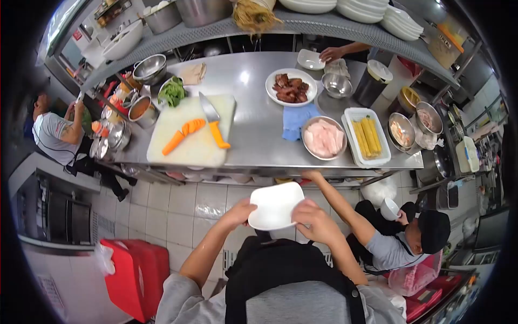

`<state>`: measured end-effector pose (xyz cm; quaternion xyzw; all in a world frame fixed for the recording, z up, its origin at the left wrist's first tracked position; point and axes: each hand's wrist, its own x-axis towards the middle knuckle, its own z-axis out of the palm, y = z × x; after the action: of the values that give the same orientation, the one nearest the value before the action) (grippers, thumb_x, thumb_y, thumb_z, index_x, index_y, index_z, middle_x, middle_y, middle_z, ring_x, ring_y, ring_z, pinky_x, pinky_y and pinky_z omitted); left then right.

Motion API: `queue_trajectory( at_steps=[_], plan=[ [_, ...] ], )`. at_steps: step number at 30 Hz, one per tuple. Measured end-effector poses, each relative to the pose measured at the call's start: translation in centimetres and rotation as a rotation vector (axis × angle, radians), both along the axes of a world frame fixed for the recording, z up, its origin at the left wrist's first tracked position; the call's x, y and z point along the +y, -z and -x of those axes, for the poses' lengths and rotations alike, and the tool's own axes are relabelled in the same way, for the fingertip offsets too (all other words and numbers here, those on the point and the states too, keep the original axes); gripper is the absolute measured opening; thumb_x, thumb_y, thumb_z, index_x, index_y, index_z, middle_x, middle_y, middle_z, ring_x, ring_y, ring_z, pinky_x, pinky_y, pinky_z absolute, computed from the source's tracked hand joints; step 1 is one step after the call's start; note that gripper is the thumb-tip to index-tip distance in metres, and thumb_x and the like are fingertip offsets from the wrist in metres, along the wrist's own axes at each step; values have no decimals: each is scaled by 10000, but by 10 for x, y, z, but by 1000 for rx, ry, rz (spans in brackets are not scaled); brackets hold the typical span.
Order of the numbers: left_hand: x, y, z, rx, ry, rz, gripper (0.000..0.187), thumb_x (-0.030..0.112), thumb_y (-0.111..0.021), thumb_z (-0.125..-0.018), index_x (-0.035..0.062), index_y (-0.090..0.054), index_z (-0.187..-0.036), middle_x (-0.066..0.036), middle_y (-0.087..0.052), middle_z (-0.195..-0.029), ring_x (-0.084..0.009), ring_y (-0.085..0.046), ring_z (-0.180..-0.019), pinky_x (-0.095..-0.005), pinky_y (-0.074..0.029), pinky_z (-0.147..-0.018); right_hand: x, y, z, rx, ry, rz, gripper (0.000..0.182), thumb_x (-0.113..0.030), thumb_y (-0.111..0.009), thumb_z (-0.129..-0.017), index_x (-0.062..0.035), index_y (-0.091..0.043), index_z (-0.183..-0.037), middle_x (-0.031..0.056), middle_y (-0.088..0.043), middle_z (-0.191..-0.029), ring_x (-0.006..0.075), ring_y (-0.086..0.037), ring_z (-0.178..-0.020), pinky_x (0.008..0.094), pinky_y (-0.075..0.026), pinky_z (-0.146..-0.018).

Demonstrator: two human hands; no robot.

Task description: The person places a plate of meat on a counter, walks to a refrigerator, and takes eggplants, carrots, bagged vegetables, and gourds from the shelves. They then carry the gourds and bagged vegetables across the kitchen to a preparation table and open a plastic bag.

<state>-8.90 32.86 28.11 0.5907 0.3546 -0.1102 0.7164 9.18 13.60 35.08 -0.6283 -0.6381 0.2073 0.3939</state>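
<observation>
A white square-sided dish [277, 205] is held up in front of my apron, short of the steel table's front edge. My left hand [240, 212] grips its left rim. On the opposite side, my right hand [314, 218] is closed at the right edge, slightly blurred. Beyond the dish, the white cutting board [189, 148] carries a partly sliced carrot [181, 139] and an orange-handled knife [213, 121]. Farther right stand a metal bowl of pale meat slices [324, 138] and a white plate of browned meat [291, 89].
A white basket [353, 154] holds yellow sticks. Green leaves [172, 92] lie behind the cutting board. A crouching co-worker [399, 243] at right holds a white bowl and reaches toward the table. Another person's hand [332, 54] touches a dish at the back. A red bin [135, 275] stands left.
</observation>
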Motion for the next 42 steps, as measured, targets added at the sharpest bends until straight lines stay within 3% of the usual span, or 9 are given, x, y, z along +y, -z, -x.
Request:
queue_trajectory(
  at_steps=[7, 9, 13, 15, 17, 20, 30, 33, 42],
  plan=[
    [131, 57, -61, -153, -214, -530, 377, 96, -429, -841, -26, -441, -1198, -119, -617, -869, -201, -619, -651, -320, -487, -488, 92, 13, -2, 2, 381, -115, 354, -151, -722, -710, -105, -613, -1043, 118, -480, -1206, 293, -462, -1101, 377, -392, -917],
    [165, 127, -76, -294, -165, -1184, 381, 128, -421, -849, -52, -373, -1181, -197, -622, -787, -213, -618, -489, -336, -482, -414, 110, 20, -22, 219, 348, -8, 336, -170, -718, -724, -103, -615, -1038, 120, -481, -1209, 304, -462, -1104, 384, -384, -928],
    [149, 83, -101, 36, -296, -418, 447, 95, -441, -872, -6, -260, -1268, -237, -607, -868, -241, -645, -579, -338, -532, -468, 147, 19, -79, 83, 406, -85, 284, -157, -714, -727, -76, -628, -985, 116, -573, -1057, 291, -496, -1071, 373, -392, -921],
    [142, 95, -103, -37, -301, -541, 492, 119, -468, -895, 20, -211, -1302, -222, -610, -884, -245, -650, -614, -324, -541, -483, 166, 21, -112, 25, 424, -99, 261, -145, -711, -729, -53, -631, -959, 121, -598, -1004, 251, -542, -998, 336, -425, -865],
    [126, 86, -103, -191, -543, -6, 582, 218, -537, -899, 35, -196, -1334, -231, -606, -934, -242, -652, -668, -324, -553, -564, 181, 11, -142, 163, 479, -65, 207, -125, -701, -736, -35, -644, -914, 110, -631, -901, 203, -596, -829, 302, -466, -737],
    [112, 72, -79, -205, -590, 126, 658, 323, -558, -897, 63, -181, -1369, -224, -601, -1001, -238, -644, -805, -337, -537, -712, 206, 13, -191, 177, 575, -35, 133, -98, -686, -743, -28, -655, -851, 81, -641, -740, 166, -594, -652, 285, -471, -613],
    [129, 38, 27, 56, -496, -265, 369, 303, -531, -911, 35, -518, -1165, -95, -650, -935, -137, -602, -812, -264, -463, -701, 361, 43, -301, -268, 558, 139, 223, -235, -646, -747, -28, -651, -831, 123, -656, -772, 243, -638, -718, 375, -489, -668],
    [138, 41, 36, 84, -619, -184, 344, 273, -550, -901, 22, -535, -1135, -87, -657, -878, -128, -604, -782, -247, -452, -670, 410, 80, -319, -886, 661, 46, 283, -284, -620, -730, -31, -634, -856, 141, -648, -891, 277, -621, -862, 428, -464, -772],
    [155, 54, 74, 55, -681, -362, 294, 201, -558, -897, 6, -535, -1117, -112, -649, -834, -156, -623, -789, -270, -475, -708, 472, 122, -351, -889, 570, 582, 427, -327, -600, -723, -79, -608, -1070, 133, -568, -1180, 272, -520, -1117, 399, -399, -953]
  ],
)
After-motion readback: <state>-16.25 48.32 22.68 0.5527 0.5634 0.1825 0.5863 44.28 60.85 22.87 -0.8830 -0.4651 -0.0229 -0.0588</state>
